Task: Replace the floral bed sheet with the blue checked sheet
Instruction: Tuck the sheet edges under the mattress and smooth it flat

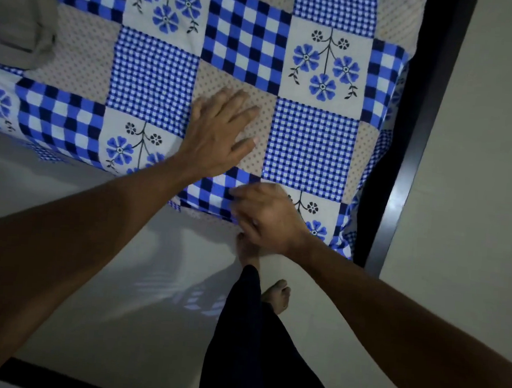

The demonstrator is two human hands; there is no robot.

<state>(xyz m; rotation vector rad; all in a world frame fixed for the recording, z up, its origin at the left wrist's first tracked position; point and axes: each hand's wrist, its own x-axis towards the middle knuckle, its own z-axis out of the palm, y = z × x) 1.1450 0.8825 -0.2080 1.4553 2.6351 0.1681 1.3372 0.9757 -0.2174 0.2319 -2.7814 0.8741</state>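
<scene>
The sheet (310, 149) lies spread over the bed, with its patches of blue check, dots and flowers mostly flat. Its near edge hangs a little over the side where I stand. At the right it falls down against the dark frame (419, 121).

My left hand (219, 132) rests flat on the sheet, on a dotted patch, with the fingers straight and a little spread, holding nothing. My right hand (268, 216) is at the near edge, just beside the left wrist. Its fingers are curled, but the hand is blurred, so I cannot tell if it pinches the cloth or only touches it.

I judge that the step is to smooth and fit this edge. To do it well, I should press with the left palm so the top does not slide, and draw the edge down evenly with the right. The check lines should run straight along the side. After that I should work toward the corner at the frame, where the cloth looks loose.

A grey cloth (18, 13) lies at the far left of the bed. My bare foot (277, 293) stands on the pale floor (481, 150).
</scene>
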